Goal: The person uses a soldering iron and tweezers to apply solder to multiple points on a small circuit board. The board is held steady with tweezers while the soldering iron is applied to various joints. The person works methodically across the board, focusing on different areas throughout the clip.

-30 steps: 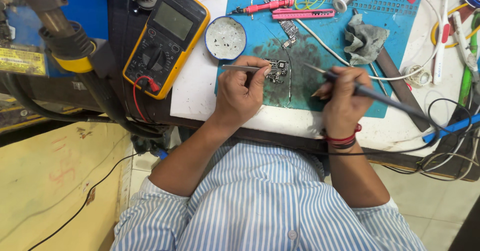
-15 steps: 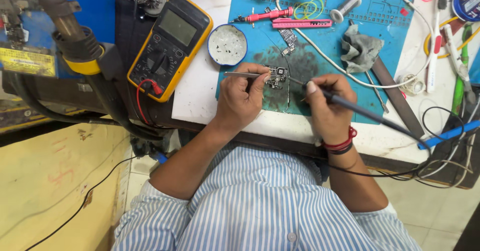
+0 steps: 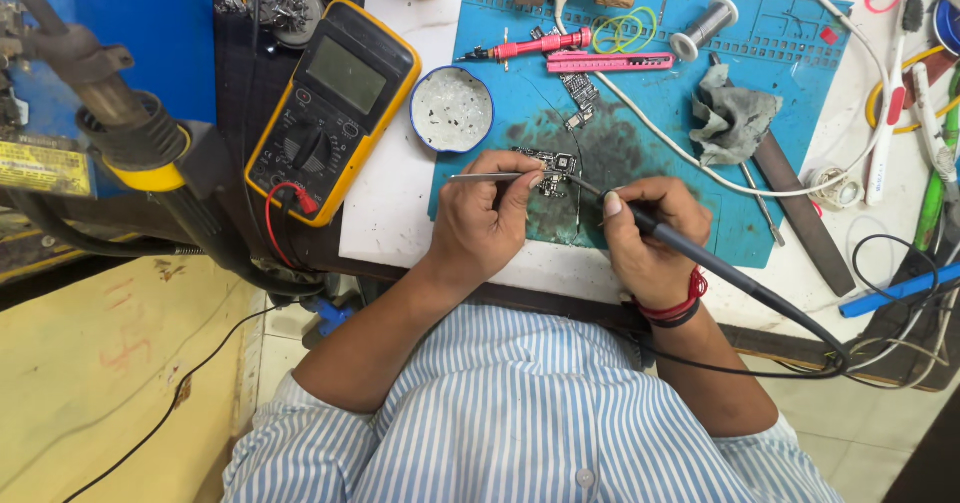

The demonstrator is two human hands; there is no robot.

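Over the blue mat (image 3: 760,43), left hand (image 3: 485,218) pinches tweezers (image 3: 485,176), right hand (image 3: 650,233) grips soldering iron (image 3: 700,258) on circuit board (image 3: 552,168)

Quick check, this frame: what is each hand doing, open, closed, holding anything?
Left hand: closed on metal tweezers, tips at the small circuit board.
Right hand: closed on the soldering iron, tip at the same board.
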